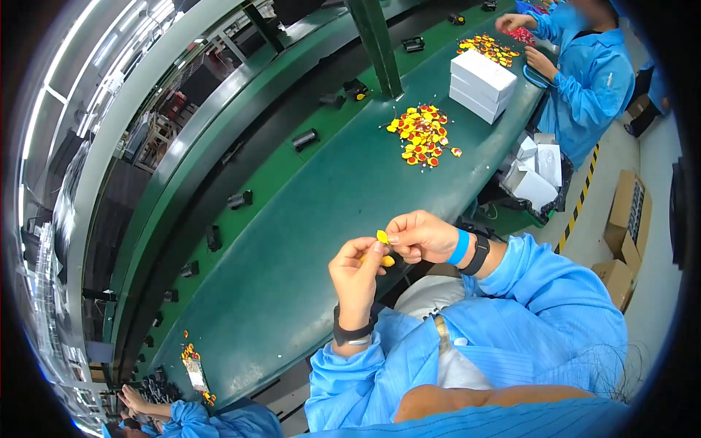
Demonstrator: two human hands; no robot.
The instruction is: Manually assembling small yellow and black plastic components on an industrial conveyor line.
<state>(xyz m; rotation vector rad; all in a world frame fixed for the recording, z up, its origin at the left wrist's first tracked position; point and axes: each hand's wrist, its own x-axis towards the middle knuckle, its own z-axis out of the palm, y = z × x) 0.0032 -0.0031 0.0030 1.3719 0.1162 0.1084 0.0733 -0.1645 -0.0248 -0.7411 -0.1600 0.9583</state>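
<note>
Near the bench's front edge my two hands meet, thumbs and fingertips close together. A small yellow leaf-shaped piece (382, 236) stands up between the fingertips of both. My left hand (353, 276) is closed, its thumb against the fingers, and a second yellow piece (388, 260) sticks out from it. From the right, my right hand (425, 236) pinches at the first piece's edge, its other fingers curled. The far sides of both pieces are hidden by the fingers. Beyond the hands lies a heap of small yellow and red pieces (421, 133) on the green bench (314, 212).
White boxes (482, 82) are stacked right of the heap. Behind the bench, a green conveyor (274, 164) carries black parts (305, 139). A co-worker (595, 87) sits at the far right by another heap (488, 50). A bin of white boxes (537, 175) stands beside the bench.
</note>
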